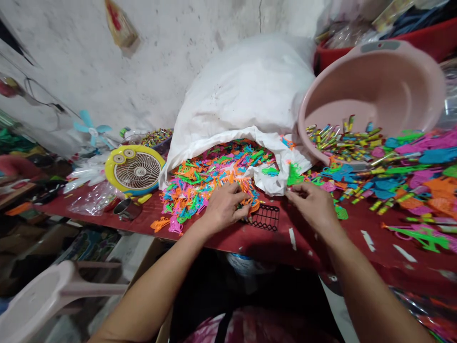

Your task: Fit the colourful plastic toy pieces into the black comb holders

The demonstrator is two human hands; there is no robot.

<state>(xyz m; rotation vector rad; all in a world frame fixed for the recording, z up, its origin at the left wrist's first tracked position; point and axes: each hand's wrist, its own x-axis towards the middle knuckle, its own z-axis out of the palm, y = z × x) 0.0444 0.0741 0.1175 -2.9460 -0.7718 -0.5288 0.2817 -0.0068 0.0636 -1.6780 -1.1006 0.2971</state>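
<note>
My left hand [227,204] rests at the front edge of a pile of small coloured plastic pieces [193,176], its fingers curled down. What lies under the fingertips is hidden. Just right of it, a small black wire-like grid [268,219] lies on the red table. My right hand [313,206] is closed in a pinch beside the loose corner of the white sack [246,90]. A green plastic piece [294,174] shows right behind its fingertips; whether the pinch is on that piece or the cloth is unclear. The pile spills from the sack's mouth.
A pink basin [371,81] lies tipped at right, with small wrapped tubes [342,140] inside. Coloured plastic pieces with tubes [424,166] heap before it. To the left are a yellow fan [137,169], a metal cup [127,209] and a plastic stool [43,295].
</note>
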